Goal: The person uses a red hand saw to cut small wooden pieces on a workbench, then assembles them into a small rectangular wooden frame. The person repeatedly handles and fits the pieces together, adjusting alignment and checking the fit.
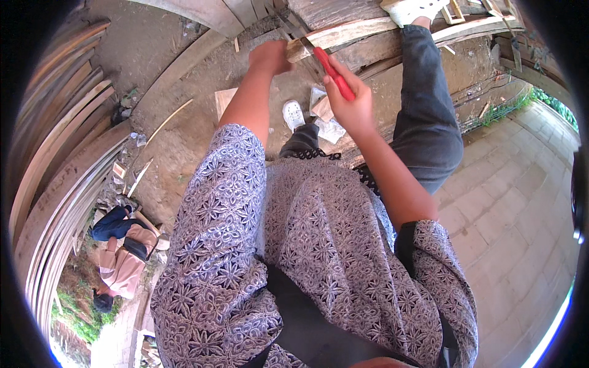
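My right hand (351, 104) is wrapped round the red handle of a hand saw (334, 73). Its narrow grey blade runs up and away to the left, crossing a long pale wooden plank (350, 34) near the left end. Teeth on the blade are too small to make out. At that end my left hand (270, 57) is closed and pressed against the plank; its fingertips are hidden. My right foot, in a white clog (414, 9), rests over the plank farther right. My left foot, in another white shoe (293, 115), stands on the dirt.
Long boards (61, 153) are stacked along the left. A person (126, 254) sits bent over at the lower left. Wood offcuts (322, 109) and scraps lie on the dirt floor (165, 116). Thick timbers (343, 12) lie beyond the plank. Paving (509, 184) extends at right.
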### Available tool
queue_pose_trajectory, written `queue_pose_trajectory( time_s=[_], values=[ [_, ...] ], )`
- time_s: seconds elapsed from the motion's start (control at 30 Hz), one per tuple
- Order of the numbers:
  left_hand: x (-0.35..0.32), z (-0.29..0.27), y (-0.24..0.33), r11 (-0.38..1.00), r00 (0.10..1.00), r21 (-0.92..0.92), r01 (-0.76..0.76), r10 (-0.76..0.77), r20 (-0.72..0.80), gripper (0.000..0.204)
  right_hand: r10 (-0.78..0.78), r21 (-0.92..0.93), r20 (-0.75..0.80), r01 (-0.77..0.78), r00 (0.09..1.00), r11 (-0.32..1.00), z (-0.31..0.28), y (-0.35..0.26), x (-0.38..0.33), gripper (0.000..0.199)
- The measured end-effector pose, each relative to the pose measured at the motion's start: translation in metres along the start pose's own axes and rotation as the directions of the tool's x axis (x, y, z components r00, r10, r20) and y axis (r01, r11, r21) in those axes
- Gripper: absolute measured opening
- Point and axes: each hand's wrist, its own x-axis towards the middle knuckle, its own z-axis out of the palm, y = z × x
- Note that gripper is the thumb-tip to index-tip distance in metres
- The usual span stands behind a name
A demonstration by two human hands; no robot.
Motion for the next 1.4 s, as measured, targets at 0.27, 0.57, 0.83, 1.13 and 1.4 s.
queue_pose_trajectory(
  time_s=[0.27,0.57,0.83,1.13,1.4],
  values=[
    [-0.006,-0.011,0.008,1.000,0.999,0.012,0.009,-0.010,0.040,0.058,-0.012,-0.056,0.105,0.018,0.994,0.998,-0.016,0.052,-0.042,0.056],
    [0.001,0.011,0.000,0.999,0.999,0.038,-0.037,0.037,-0.009,0.061,-0.081,-0.154,-0.015,0.078,0.997,0.985,-0.012,-0.017,0.006,0.042],
    [-0.001,0.020,0.004,0.997,0.999,-0.053,-0.050,0.049,-0.016,0.060,0.032,-0.213,-0.022,-0.036,0.999,0.976,-0.071,-0.058,-0.094,0.043],
    [-0.008,0.023,0.002,0.999,1.000,-0.039,0.005,-0.007,-0.027,0.055,0.143,-0.220,0.115,-0.115,0.983,0.969,-0.099,-0.108,-0.072,0.042],
    [-0.031,0.024,-0.005,0.991,0.994,-0.085,0.100,-0.095,0.053,0.061,0.078,-0.255,-0.036,-0.085,0.996,0.963,0.025,0.040,0.047,0.037]
  ],
)
